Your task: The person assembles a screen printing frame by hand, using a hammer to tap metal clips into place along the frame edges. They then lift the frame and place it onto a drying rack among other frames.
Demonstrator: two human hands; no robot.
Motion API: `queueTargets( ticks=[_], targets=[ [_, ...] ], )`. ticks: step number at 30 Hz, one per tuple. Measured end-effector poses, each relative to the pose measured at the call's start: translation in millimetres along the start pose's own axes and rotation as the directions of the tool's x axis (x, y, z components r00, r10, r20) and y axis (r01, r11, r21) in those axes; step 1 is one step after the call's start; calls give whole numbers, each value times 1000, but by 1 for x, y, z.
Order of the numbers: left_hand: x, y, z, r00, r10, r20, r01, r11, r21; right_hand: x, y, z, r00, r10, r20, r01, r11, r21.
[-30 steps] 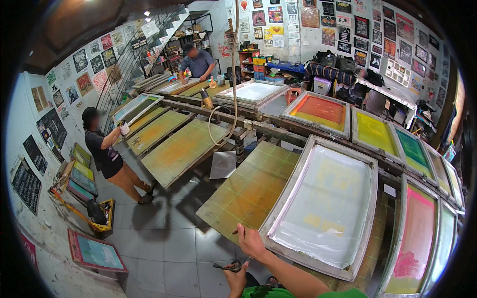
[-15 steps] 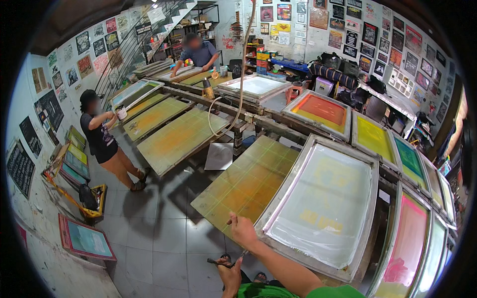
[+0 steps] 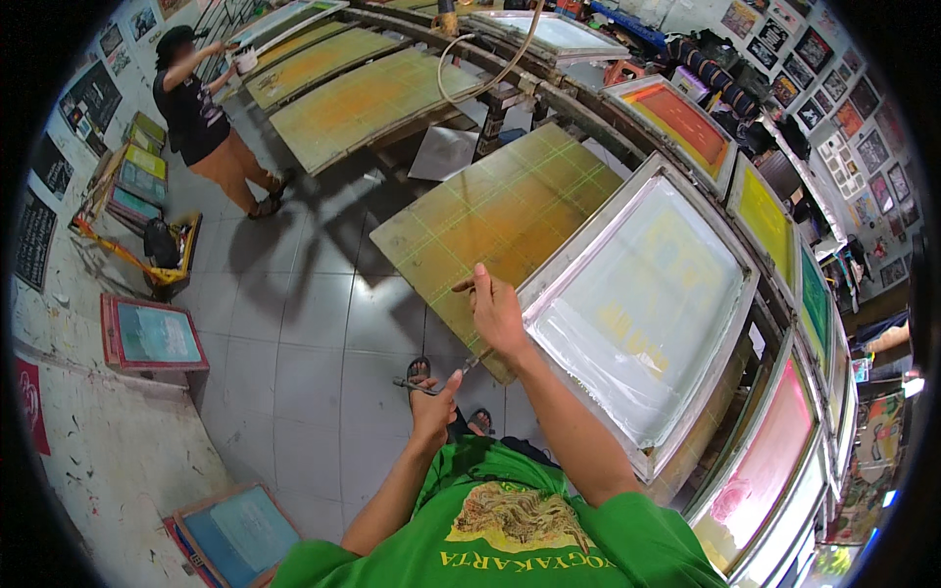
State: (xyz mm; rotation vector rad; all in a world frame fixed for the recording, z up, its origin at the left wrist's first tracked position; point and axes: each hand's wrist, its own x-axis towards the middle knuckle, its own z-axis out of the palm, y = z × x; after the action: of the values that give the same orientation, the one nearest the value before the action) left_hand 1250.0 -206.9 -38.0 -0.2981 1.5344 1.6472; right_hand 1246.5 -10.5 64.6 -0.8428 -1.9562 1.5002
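Note:
My left hand (image 3: pixel 428 412) is closed around a slim dark tool (image 3: pixel 416 387), with a metal end apparently showing past the thumb side; its exact kind cannot be made out. My right hand (image 3: pixel 497 316) is raised over the near corner of a flat printing board (image 3: pixel 500 211), which has orange stains and green grid lines. Thumb and forefinger are apart, and nothing shows in that hand. Just right of it, a wood-framed printing screen (image 3: pixel 652 314) lies tilted, its pale mesh smeared with white and marked with faint yellow shapes.
More boards (image 3: pixel 363 103) fan out to the left. Colored screens, including a pink one (image 3: pixel 765 470) and a red-orange one (image 3: pixel 678 120), line the right. A person (image 3: pixel 196 122) stands at the far left holding a white cup (image 3: pixel 245 62). Framed screens (image 3: pixel 157 331) lean along the left wall.
My view has tilted down, bringing my green shirt into sight. The right hand's thumb and forefinger have spread. My left hand still grips the tool. The far-left person's arms are raised higher.

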Motion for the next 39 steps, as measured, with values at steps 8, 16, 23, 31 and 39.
queueTargets(
  ticks=[8, 16, 23, 31, 39],
  targets=[
    [-12, 7, -2, 997, -71, 31, 74, 990, -121, -17, -4, -30, 990, 141, -25, -127, 945, 301],
    [5, 8, -40, 916, -103, 388, 235, 921, -310, -22, 2, -26, 996, 86, -1, -83, 953, 291],
    [-35, 50, -47, 852, -160, 498, 283, 942, -182, -19, 8, -31, 993, 110, 40, -117, 916, 383],
    [-70, 82, -89, 873, -73, 483, -23, 982, 190, -18, 10, -33, 992, 114, 46, -123, 932, 341],
    [-44, 70, -103, 699, 634, 330, -166, -305, 938, -18, 9, -31, 996, 84, 32, -90, 932, 351]
  ],
)
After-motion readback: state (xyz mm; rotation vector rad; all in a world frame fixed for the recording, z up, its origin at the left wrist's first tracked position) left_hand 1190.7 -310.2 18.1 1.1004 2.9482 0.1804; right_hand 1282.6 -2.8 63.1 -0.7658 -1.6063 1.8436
